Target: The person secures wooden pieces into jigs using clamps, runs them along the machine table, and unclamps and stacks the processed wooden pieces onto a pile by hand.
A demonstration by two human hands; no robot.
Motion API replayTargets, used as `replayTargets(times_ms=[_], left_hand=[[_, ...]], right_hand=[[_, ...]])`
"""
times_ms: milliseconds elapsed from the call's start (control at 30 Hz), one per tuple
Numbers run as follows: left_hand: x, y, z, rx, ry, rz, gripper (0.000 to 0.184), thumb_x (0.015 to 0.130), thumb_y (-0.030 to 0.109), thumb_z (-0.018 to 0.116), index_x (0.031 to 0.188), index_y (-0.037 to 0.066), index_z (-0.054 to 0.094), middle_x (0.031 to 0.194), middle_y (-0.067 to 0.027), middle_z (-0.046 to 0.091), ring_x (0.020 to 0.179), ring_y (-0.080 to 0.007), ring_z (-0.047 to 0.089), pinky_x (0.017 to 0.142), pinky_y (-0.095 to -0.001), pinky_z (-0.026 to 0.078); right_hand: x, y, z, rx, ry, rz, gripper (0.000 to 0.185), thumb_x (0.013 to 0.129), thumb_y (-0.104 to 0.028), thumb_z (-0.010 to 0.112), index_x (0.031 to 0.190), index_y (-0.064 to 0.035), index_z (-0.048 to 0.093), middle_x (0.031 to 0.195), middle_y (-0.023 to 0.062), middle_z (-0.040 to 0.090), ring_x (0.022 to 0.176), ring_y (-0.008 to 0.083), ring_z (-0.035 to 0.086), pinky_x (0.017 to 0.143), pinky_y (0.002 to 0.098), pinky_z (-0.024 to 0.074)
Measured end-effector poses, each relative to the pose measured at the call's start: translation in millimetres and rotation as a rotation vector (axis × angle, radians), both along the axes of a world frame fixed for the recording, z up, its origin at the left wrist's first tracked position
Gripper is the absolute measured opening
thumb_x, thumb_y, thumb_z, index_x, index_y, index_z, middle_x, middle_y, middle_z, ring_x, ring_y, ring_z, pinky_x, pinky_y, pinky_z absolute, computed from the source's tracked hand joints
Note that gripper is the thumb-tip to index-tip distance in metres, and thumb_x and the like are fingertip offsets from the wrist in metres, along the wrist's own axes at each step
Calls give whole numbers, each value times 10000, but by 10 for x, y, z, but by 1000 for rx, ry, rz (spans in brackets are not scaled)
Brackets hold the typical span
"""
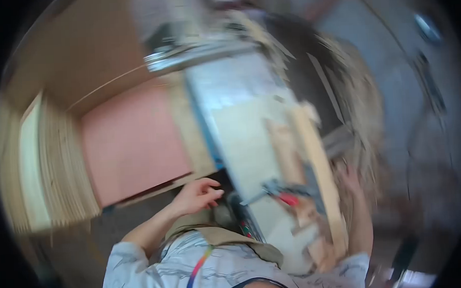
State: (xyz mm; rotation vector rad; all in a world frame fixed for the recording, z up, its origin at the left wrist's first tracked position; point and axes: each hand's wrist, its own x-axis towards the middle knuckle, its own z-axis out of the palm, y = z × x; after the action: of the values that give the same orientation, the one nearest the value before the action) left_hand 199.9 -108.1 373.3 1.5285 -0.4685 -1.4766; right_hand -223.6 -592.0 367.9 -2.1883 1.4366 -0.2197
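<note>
My left hand (198, 196) is near my waist, between the pink sheet (135, 140) and the pale work table (245, 138). Its fingers are loosely curled but apart, with nothing between them. On the far right side of the table, my right hand (349, 177) reaches past a long wooden strip (319, 176) toward thin wood offcuts; motion blur hides what its fingers do. A clamp with a red handle (288, 198) lies on the table beside wooden pieces (287, 146).
Stacked wooden boards (56, 162) stand at the left. A metal bar (201, 53) crosses the table's far end. Beyond the table's right side are a dark surface (310, 73) and a heap of thin wood strips (362, 97). A cable runs over the floor at right.
</note>
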Motion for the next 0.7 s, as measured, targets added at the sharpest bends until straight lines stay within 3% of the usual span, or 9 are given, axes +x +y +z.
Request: replayTargets(times_ms=[133, 200, 267, 333, 400, 467, 533, 667, 700], left_hand=[[391, 717, 63, 60, -212, 302, 482, 1027, 331, 718, 1336, -28, 625, 1016, -97, 755, 851, -150, 737, 692, -300, 595], [468, 1019, 50, 100, -236, 408, 463, 1033, 322, 708, 1327, -28, 630, 1026, -99, 755, 855, -152, 735, 696, -304, 597], [383, 1101, -11, 54, -279, 594, 410, 1043, 294, 687, 1302, -21, 645, 1049, -105, 757, 864, -155, 735, 701, -306, 598], [181, 1212, 82, 2, -275, 612, 394, 1044, 285, 685, 1293, -19, 648, 1047, -106, 756, 868, -155, 736, 701, -306, 598], [-153, 1377, 153, -54, -260, 649, 367, 1039, 276, 694, 1258, -18, 664, 1030, -106, 759, 855, -158, 741, 703, -306, 600], [-561, 1637, 195, -63, -266, 615, 363, 1035, 277, 701, 1241, -21, 673, 1018, -106, 761, 843, -162, 744, 699, -308, 602], [-878, 1938, 235, -78, -287, 578, 347, 1024, 279, 722, 1192, -24, 698, 983, -107, 766, 818, -166, 750, 684, -308, 611], [-1170, 2364, 627, -85, -316, 673, 343, 1021, 271, 735, 1183, -30, 699, 987, -108, 766, 834, -159, 751, 713, -297, 617], [-1177, 2399, 766, -91, -323, 679, 343, 1021, 271, 735, 1183, -30, 699, 987, -108, 766, 834, -159, 751, 713, -297, 617]], right_hand=[[51, -138, -462, -51, 94, 255, 533, 944, -299, 709, 1353, 26, 607, 1195, 198, 729, 1079, 315, 691, 939, 433, 535], [164, -203, -126, -119, 147, 338, 431, 908, -230, 725, 1241, 42, 696, 1078, 199, 769, 970, 313, 721, 866, 439, 557], [572, 225, 928, 45, 289, 363, 301, 894, -196, 713, 1056, 56, 740, 910, 225, 756, 816, 314, 704, 746, 456, 536], [636, 518, 1345, -379, 178, 335, 350, 938, -271, 697, 838, 62, 657, 754, 224, 647, 747, 327, 648, 677, 486, 481], [945, 1088, 2227, -671, 162, 353, 266, 941, -205, 695, 898, 57, 677, 741, 250, 627, 670, 348, 597, 635, 459, 463], [485, 124, 2651, -1031, 437, 492, 254, 975, -217, 689, 972, 33, 648, 828, 247, 627, 705, 364, 569, 672, 482, 464], [507, 304, 3344, -1082, 324, 406, 237, 1036, -230, 633, 1098, -4, 662, 982, 245, 659, 849, 382, 626, 756, 461, 501], [1020, 1363, 3979, -1127, -442, 315, 356, 1127, -297, 530, 1192, 23, 673, 1087, 179, 719, 990, 301, 679, 862, 385, 516], [1164, 1507, 4009, -894, -613, 451, 378, 1121, -306, 551, 1217, 41, 664, 1108, 168, 727, 991, 285, 670, 881, 378, 512]])
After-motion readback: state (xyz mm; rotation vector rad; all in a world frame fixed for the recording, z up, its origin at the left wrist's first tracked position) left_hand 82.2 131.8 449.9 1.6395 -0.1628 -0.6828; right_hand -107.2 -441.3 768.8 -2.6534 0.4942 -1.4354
